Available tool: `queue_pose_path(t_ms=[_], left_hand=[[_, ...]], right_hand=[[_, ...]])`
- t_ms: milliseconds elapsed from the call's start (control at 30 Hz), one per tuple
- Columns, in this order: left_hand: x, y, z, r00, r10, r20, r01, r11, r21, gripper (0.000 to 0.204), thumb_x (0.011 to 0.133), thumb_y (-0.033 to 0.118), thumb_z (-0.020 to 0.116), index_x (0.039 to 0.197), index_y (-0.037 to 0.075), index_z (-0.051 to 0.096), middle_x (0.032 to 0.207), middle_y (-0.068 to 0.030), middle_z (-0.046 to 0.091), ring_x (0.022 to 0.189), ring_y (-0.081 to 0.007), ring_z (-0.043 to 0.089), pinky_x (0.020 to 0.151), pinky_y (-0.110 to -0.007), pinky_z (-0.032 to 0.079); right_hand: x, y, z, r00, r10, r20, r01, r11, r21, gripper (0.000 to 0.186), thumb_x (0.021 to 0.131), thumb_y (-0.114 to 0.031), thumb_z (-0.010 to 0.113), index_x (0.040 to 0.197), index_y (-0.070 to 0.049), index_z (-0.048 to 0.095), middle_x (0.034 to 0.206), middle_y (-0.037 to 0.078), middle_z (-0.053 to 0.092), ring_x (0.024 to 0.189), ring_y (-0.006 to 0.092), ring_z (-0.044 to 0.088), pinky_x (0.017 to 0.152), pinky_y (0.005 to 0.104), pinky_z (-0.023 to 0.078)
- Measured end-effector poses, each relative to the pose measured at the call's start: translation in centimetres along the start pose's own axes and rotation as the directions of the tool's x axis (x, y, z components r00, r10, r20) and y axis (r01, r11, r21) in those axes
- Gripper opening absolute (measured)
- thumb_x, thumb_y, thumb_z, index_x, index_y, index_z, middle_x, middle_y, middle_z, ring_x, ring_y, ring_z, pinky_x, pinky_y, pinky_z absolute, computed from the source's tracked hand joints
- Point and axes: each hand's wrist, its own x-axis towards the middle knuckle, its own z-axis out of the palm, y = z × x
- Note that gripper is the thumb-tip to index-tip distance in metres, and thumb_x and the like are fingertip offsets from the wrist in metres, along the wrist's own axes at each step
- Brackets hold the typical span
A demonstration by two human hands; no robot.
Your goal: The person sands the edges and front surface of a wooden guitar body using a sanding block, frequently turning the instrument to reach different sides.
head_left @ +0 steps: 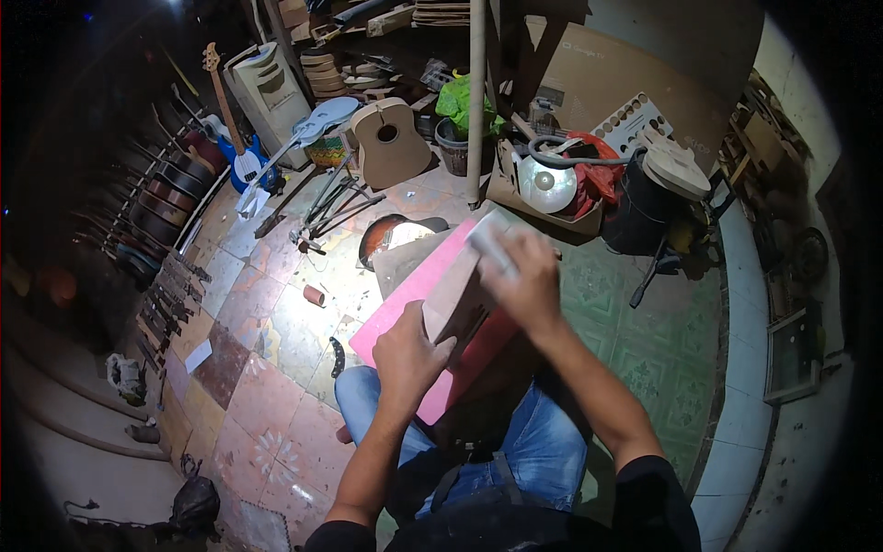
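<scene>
Black shirt cloth [524, 529] sits nearest, above faded blue jeans [552, 428]. At far left, a row of dark-bodied guitars [170, 189] stands along a rack; next comes a small reddish-brown cylinder [314, 295] on the tiled floor [267, 396]. Mid-view, the left hand [409, 354] is clamped on the near end of a tan, tapered wooden piece [451, 299], located above a flat pink board [409, 293]. Rightward, the blurred right hand [529, 285] grips a pale grey block [492, 241] by the wood's far end; contact is unclear.

Pink board [416, 283] under wooden piece [452, 293]; tiled floor [262, 396] with brown cylinder [314, 295], white paper [198, 356].
</scene>
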Motion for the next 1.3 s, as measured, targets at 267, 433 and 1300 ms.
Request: queue_pose_path(t_ms=[267, 433, 1300], left_hand=[[0.1, 0.1, 0.1, 1.0, 0.007, -0.012, -0.007, 1.0, -0.012, 0.05, 0.072, 0.029, 0.083, 0.114, 0.009, 0.064, 0.092, -0.02, 0.073, 0.084, -0.0445, 0.071, 0.074, -0.053, 0.056], [0.2, -0.6, 0.5, 0.994, -0.098, 0.051, 0.098, 0.995, 0.012, 0.052, 0.071, 0.028, 0.083, 0.116, 0.009, 0.064, 0.092, -0.0214, 0.073, 0.084, -0.0449, 0.071, 0.074, -0.053, 0.056], [-0.3, -0.1, 0.1, 0.999, -0.036, 0.024, 0.035, 0.999, 0.018, 0.051, 0.072, 0.027, 0.084, 0.115, 0.009, 0.063, 0.089, -0.0199, 0.073, 0.082, -0.0444, 0.071, 0.072, -0.054, 0.056]], right_hand=[[0.4, 0.0, -0.7, 1.0, -0.025, -0.018, 0.024, 0.996, -0.085, 0.048, 0.076, -0.023, 0.078, 0.123, -0.012, 0.073, 0.111, 0.012, 0.066, 0.095, 0.0335, 0.063, 0.083, 0.0468, 0.052], [-3.3, -4.6, -0.8, 0.949, -0.265, 0.171, 0.269, 0.963, -0.003, 0.047, 0.076, -0.025, 0.077, 0.122, -0.022, 0.074, 0.114, 0.01, 0.066, 0.096, 0.0314, 0.063, 0.081, 0.0473, 0.052], [-3.5, -4.1, -0.2, 0.946, -0.318, 0.061, 0.316, 0.948, 0.042, 0.044, 0.075, -0.028, 0.079, 0.118, -0.021, 0.075, 0.112, 0.012, 0.068, 0.098, 0.0286, 0.065, 0.077, 0.0416, 0.051]])
